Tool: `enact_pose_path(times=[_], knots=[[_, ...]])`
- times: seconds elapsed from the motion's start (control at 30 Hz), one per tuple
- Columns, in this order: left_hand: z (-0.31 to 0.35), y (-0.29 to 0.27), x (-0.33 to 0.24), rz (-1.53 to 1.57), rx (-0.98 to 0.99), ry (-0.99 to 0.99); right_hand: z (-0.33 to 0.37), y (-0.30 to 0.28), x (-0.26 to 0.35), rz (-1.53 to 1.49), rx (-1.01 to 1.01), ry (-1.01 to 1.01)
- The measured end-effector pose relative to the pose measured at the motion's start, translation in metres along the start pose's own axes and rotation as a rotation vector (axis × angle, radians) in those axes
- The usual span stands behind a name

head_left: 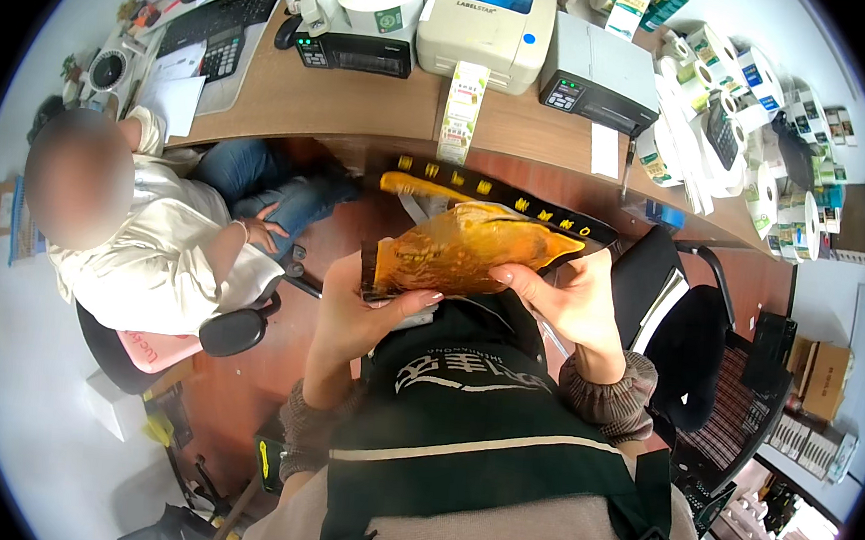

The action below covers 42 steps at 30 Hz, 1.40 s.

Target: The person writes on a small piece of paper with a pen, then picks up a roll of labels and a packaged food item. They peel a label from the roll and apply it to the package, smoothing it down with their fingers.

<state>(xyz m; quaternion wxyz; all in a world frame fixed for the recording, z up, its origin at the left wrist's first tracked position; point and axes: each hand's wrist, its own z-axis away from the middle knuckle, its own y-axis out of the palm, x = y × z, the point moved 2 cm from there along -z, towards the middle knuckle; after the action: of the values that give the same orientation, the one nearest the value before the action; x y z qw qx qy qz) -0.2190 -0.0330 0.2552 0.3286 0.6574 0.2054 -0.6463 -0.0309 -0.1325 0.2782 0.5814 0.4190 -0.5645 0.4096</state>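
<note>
A plastic pouch [474, 248], shiny orange-yellow with a black printed top edge, is held up in front of my dark apron. My left hand [374, 311] grips its left lower corner, thumb laid over the near face. On the other side my right hand [566, 297] pinches the right part, its thumb also pressed on the front. The fingers behind the pouch are mostly hidden. The pouch tilts, its top edge sloping down to the right. What is inside cannot be made out clearly.
Beyond the pouch a wooden desk [364, 105] bears a label printer [484, 33], two smaller printers and many label rolls [713, 54]. A strip of labels [464, 112] hangs over its edge. A seated person in white [152, 260] is at left; a mesh chair [729, 401] stands at right.
</note>
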Motion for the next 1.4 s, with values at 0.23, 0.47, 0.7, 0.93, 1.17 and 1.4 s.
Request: enact_pose_path(times=[0.23, 0.47, 0.7, 0.93, 1.17, 1.4], knots=[[0.001, 0.01, 0.001, -0.159, -0.018, 0.193, 0.011, 0.0, 0.007, -0.125, 0.06, -0.05], [0.004, 0.016, -0.009, -0.396, -0.075, 0.387, 0.013, 0.007, 0.003, -0.232, 0.033, -0.08], [0.004, 0.014, -0.014, -0.485, 0.017, 0.452, 0.013, 0.0, 0.002, 0.079, 0.041, -0.335], [0.004, 0.017, 0.0, -0.252, -0.004, 0.177, 0.019, -0.003, -0.007, 0.02, -0.021, -0.13], [-0.019, -0.026, 0.049, -0.002, -0.254, 0.019, 0.006, -0.037, -0.011, 0.263, -0.296, -0.194], [-0.074, -0.076, 0.079, 0.145, -0.429, 0.034, 0.01, -0.047, -0.029, 0.266, -0.396, -0.08]])
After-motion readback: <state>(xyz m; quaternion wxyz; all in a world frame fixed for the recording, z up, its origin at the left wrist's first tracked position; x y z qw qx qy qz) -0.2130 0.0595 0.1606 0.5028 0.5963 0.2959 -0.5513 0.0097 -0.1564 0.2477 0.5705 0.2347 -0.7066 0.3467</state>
